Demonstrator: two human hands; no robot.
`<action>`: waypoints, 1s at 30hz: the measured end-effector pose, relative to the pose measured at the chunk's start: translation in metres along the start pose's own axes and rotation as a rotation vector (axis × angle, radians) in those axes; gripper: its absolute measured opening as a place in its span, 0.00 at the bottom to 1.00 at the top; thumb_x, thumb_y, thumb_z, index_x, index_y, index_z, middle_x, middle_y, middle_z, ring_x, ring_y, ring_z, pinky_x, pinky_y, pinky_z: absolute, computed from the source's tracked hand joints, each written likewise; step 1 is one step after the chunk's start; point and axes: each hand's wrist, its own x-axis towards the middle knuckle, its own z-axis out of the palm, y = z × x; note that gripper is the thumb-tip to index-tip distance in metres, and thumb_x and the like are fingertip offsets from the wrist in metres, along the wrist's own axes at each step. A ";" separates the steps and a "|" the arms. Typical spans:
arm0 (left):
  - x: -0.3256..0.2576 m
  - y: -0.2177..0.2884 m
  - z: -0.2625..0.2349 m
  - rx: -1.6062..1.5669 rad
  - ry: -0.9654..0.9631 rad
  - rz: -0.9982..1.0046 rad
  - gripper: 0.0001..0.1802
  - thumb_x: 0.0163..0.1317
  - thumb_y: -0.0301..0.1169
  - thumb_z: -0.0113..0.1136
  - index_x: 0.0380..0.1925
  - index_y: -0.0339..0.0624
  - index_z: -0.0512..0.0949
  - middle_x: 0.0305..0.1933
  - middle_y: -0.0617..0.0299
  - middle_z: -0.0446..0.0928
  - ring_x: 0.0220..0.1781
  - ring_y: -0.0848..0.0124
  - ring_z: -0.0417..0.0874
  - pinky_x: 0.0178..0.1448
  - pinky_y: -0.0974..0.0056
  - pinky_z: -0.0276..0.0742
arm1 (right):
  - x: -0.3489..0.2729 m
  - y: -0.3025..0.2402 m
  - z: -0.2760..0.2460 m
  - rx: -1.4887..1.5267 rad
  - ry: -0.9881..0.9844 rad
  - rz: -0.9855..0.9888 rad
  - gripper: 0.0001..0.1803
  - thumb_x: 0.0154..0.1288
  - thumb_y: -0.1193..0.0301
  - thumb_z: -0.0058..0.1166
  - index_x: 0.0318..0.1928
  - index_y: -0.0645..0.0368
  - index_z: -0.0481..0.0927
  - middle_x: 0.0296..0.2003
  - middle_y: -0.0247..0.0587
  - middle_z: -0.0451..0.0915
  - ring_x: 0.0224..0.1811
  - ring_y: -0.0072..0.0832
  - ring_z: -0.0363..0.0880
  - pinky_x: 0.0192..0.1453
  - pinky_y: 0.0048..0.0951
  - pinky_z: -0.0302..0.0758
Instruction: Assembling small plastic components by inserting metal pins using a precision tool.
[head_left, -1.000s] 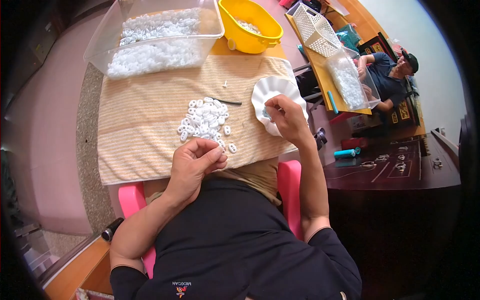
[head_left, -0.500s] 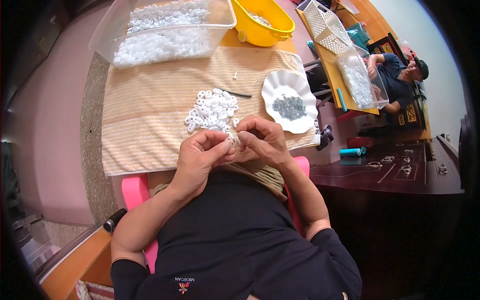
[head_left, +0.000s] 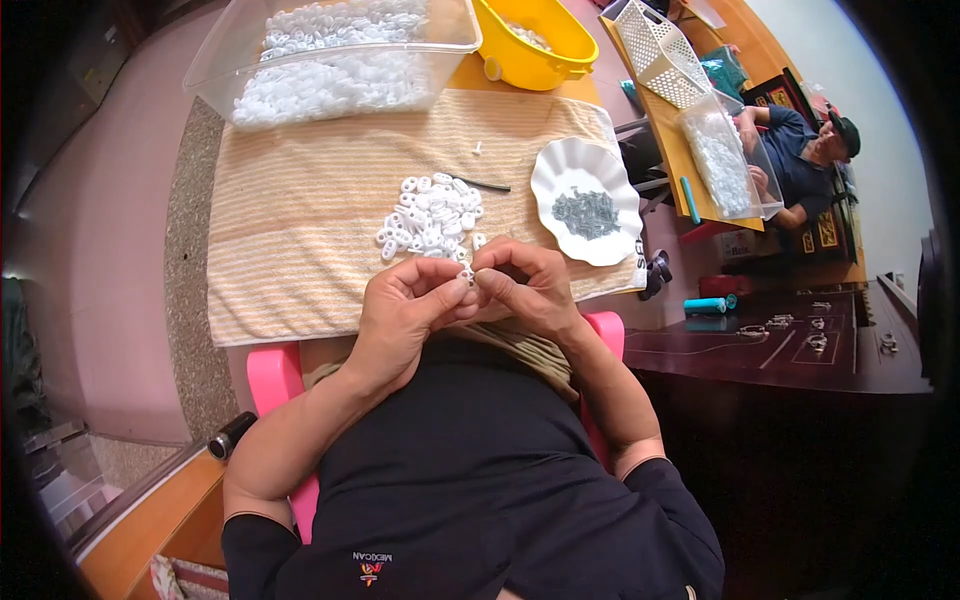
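Note:
Just beyond my lap, my left hand (head_left: 410, 305) pinches a small white plastic piece with holes (head_left: 466, 276) between thumb and index finger. My right hand (head_left: 528, 292) meets it from the other side, thumb and finger closed at the piece's edge; whether they hold a second part is hidden. Beyond the fingertips lies a loose pile of similar white two-hole pieces (head_left: 430, 215), with a single white piece (head_left: 479, 241) to its right. A white scalloped plate (head_left: 552, 180) farther right carries many tiny grey bits (head_left: 587, 215).
A striped cloth (head_left: 290, 220) covers the table. On it lie a thin black stick (head_left: 485, 185) and a tiny white part (head_left: 477, 148). Behind stand a clear bin (head_left: 465, 47) of white pieces and a yellow tub (head_left: 525, 70). At right, a person (head_left: 795, 150) works at another table.
My right fingertips have come in closer to the white piece in my left hand. The whole view has shifted slightly; the pile and plate look the same.

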 end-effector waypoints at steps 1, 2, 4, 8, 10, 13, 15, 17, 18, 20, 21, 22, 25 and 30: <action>0.000 0.000 0.000 -0.004 -0.004 -0.001 0.09 0.63 0.23 0.59 0.43 0.35 0.75 0.37 0.56 0.81 0.37 0.71 0.84 0.45 0.68 0.83 | 0.000 0.000 0.000 0.002 0.000 0.006 0.06 0.68 0.78 0.52 0.40 0.69 0.77 0.36 0.38 0.76 0.32 0.18 0.76 0.37 0.18 0.74; 0.000 0.000 0.000 -0.003 -0.003 -0.001 0.09 0.63 0.23 0.59 0.43 0.35 0.75 0.37 0.56 0.81 0.37 0.71 0.84 0.45 0.68 0.83 | 0.000 0.000 0.000 0.003 -0.001 0.006 0.06 0.68 0.78 0.52 0.40 0.69 0.77 0.36 0.38 0.76 0.32 0.18 0.76 0.37 0.18 0.74; 0.000 0.001 0.000 -0.003 0.002 -0.010 0.09 0.63 0.23 0.59 0.43 0.34 0.75 0.37 0.56 0.81 0.37 0.71 0.84 0.45 0.68 0.83 | 0.000 -0.001 0.001 0.007 0.004 -0.005 0.06 0.68 0.77 0.53 0.40 0.69 0.77 0.36 0.38 0.77 0.32 0.17 0.76 0.37 0.18 0.74; -0.001 0.001 0.001 0.006 0.011 -0.012 0.09 0.63 0.23 0.59 0.43 0.34 0.75 0.37 0.56 0.81 0.37 0.71 0.84 0.45 0.68 0.83 | 0.000 0.000 0.003 -0.003 0.013 -0.041 0.06 0.68 0.77 0.53 0.39 0.69 0.78 0.35 0.37 0.77 0.33 0.17 0.76 0.37 0.18 0.74; -0.001 0.002 0.001 -0.002 0.008 -0.010 0.09 0.63 0.23 0.59 0.43 0.34 0.75 0.36 0.56 0.81 0.37 0.71 0.84 0.45 0.68 0.83 | 0.000 -0.002 0.004 0.021 0.018 -0.013 0.06 0.68 0.77 0.53 0.39 0.69 0.78 0.35 0.37 0.77 0.33 0.17 0.75 0.37 0.18 0.73; -0.001 0.001 0.001 -0.001 0.004 -0.009 0.09 0.63 0.23 0.59 0.43 0.34 0.75 0.36 0.56 0.81 0.37 0.71 0.84 0.45 0.68 0.83 | -0.001 -0.003 0.004 0.012 0.017 0.003 0.06 0.68 0.77 0.53 0.39 0.69 0.78 0.35 0.37 0.77 0.33 0.17 0.75 0.37 0.18 0.73; -0.001 0.001 0.001 -0.003 0.009 -0.010 0.09 0.63 0.23 0.59 0.43 0.34 0.76 0.36 0.56 0.81 0.37 0.71 0.84 0.45 0.68 0.83 | -0.001 -0.003 0.004 -0.010 0.021 0.007 0.06 0.68 0.77 0.53 0.38 0.69 0.78 0.35 0.37 0.77 0.33 0.17 0.75 0.38 0.18 0.73; -0.001 0.000 0.000 -0.005 0.014 -0.011 0.09 0.63 0.23 0.60 0.43 0.34 0.76 0.36 0.56 0.81 0.37 0.71 0.84 0.45 0.68 0.83 | -0.002 -0.003 0.005 -0.033 0.025 0.011 0.05 0.67 0.77 0.53 0.38 0.69 0.78 0.35 0.37 0.77 0.34 0.17 0.75 0.38 0.18 0.73; -0.001 0.000 0.000 -0.005 0.015 -0.011 0.09 0.63 0.23 0.60 0.43 0.34 0.76 0.36 0.56 0.81 0.37 0.71 0.84 0.45 0.68 0.83 | -0.002 -0.004 0.005 -0.048 0.032 0.015 0.05 0.67 0.77 0.54 0.38 0.69 0.78 0.35 0.37 0.77 0.35 0.18 0.75 0.39 0.19 0.73; -0.001 0.000 0.000 -0.005 0.015 -0.011 0.09 0.63 0.23 0.60 0.42 0.34 0.76 0.36 0.56 0.81 0.37 0.71 0.84 0.45 0.68 0.83 | -0.002 -0.003 0.006 -0.064 0.040 0.018 0.05 0.67 0.78 0.54 0.38 0.68 0.78 0.35 0.37 0.77 0.36 0.18 0.75 0.40 0.19 0.73; -0.001 0.000 0.000 -0.003 0.015 -0.011 0.09 0.63 0.23 0.60 0.42 0.34 0.76 0.36 0.56 0.81 0.37 0.71 0.84 0.45 0.68 0.83 | -0.001 -0.001 0.006 -0.086 0.043 -0.012 0.04 0.67 0.77 0.54 0.38 0.67 0.78 0.33 0.34 0.78 0.34 0.16 0.76 0.39 0.18 0.74; -0.001 0.000 0.000 -0.002 0.017 -0.010 0.09 0.63 0.23 0.60 0.42 0.34 0.76 0.36 0.56 0.81 0.37 0.71 0.84 0.45 0.68 0.83 | -0.001 0.000 0.006 -0.107 0.045 -0.042 0.04 0.67 0.77 0.54 0.38 0.66 0.78 0.30 0.32 0.79 0.32 0.15 0.77 0.37 0.17 0.75; -0.001 0.000 -0.001 0.001 0.023 -0.012 0.09 0.63 0.23 0.60 0.43 0.34 0.76 0.37 0.56 0.81 0.37 0.71 0.83 0.46 0.68 0.83 | -0.001 -0.001 0.007 -0.110 0.048 -0.027 0.05 0.67 0.76 0.54 0.38 0.66 0.78 0.30 0.32 0.79 0.32 0.15 0.77 0.36 0.17 0.75; 0.000 0.000 0.000 0.001 0.023 -0.008 0.09 0.62 0.23 0.60 0.42 0.33 0.76 0.37 0.56 0.81 0.38 0.71 0.83 0.46 0.68 0.83 | -0.001 0.004 0.006 -0.043 0.040 0.014 0.06 0.68 0.75 0.54 0.39 0.67 0.78 0.31 0.33 0.80 0.32 0.16 0.78 0.37 0.18 0.76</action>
